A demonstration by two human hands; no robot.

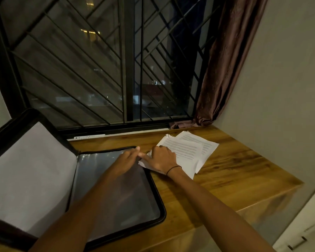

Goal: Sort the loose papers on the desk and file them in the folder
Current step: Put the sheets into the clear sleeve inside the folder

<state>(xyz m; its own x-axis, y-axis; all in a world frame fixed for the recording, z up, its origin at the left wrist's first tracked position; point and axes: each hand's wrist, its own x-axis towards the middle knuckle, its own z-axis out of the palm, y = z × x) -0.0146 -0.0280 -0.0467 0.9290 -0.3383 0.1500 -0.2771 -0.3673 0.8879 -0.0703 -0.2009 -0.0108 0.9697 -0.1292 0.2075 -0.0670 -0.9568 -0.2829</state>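
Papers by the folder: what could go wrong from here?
1. The papers are fanned unevenly, so lifting them at the corner under the right hand may leave sheets behind.
2. The frayed top edge could snag on the folder rim.
3. The left hand may block the sleeve.

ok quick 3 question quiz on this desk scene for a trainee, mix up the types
1. True or false: the folder lies open on the desk.
2. The loose papers lie on which side of the folder? A) left B) right C) inside it
3. Fill in: the right hand rests on the near corner of the ____.

Key: 1 true; 2 B; 3 papers. The left hand reaches over the folder's clear sleeve, fingers extended toward the papers' edge.
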